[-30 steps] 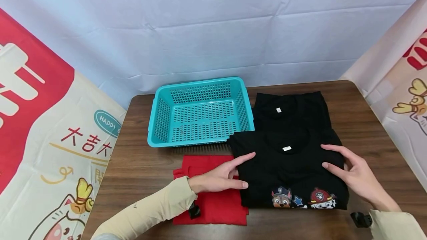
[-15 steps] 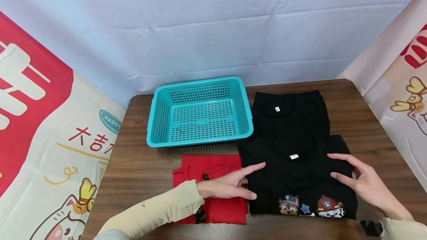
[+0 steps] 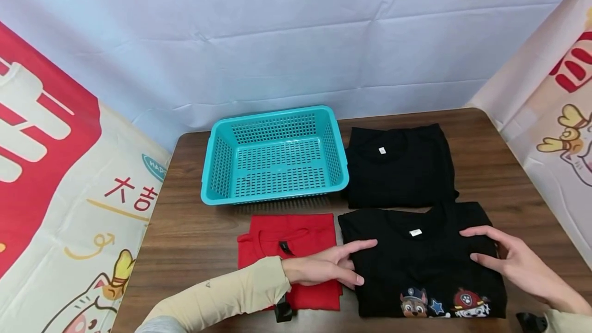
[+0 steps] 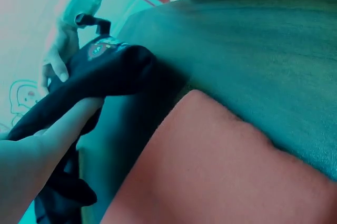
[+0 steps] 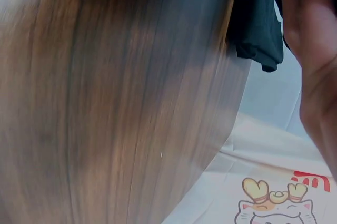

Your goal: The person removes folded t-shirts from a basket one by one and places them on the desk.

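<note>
A folded black T-shirt (image 3: 416, 261) with cartoon dogs printed along its front edge is held by its two sides. My left hand (image 3: 326, 267) grips its left side, thumb and forefinger on top and the other fingers passing under. On the opposite side, my right hand (image 3: 513, 258) holds it the same way. In the left wrist view the T-shirt (image 4: 121, 71) is raised off the table and sags between both hands. Below my left forearm lies a folded red T-shirt (image 3: 307, 238). Another folded black T-shirt (image 3: 400, 168) rests behind the held one.
A turquoise plastic basket (image 3: 273, 113) with slotted walls stands at the back left of the wooden table (image 3: 194, 251). White cloth (image 3: 287, 40) hangs behind the table. Printed banners flank it on the left (image 3: 125, 132) and right (image 3: 532, 127).
Both hands have carried the printed black T-shirt toward the front and right. It overlapped the rear black T-shirt before; now a strip of table shows between them. More of the red T-shirt is uncovered.
</note>
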A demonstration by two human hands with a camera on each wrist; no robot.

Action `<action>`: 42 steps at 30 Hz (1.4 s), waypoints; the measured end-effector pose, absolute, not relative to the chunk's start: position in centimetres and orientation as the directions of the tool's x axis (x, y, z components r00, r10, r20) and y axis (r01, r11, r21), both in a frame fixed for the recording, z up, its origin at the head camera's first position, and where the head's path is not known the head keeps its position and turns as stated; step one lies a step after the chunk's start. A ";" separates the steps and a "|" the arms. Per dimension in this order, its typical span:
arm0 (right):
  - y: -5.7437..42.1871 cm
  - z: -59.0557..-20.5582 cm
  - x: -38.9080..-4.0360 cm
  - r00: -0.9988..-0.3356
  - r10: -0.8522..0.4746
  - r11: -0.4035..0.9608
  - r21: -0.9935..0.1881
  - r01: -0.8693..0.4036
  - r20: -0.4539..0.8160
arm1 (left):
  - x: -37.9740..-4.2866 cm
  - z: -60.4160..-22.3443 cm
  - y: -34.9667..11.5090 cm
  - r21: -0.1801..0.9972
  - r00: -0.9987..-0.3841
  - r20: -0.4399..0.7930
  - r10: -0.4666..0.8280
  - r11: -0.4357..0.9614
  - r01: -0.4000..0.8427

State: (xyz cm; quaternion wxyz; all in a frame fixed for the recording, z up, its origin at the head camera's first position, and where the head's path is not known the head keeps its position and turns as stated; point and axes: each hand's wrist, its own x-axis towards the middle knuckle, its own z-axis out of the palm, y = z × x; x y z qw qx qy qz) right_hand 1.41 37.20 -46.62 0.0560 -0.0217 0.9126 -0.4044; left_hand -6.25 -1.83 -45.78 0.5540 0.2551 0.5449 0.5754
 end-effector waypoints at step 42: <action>37.4 -48.3 -0.1 -0.950 -0.097 0.882 -0.467 0.056 -0.298 | -6.2 -47.4 0.3 0.639 -0.250 -0.685 0.684 0.399 -0.658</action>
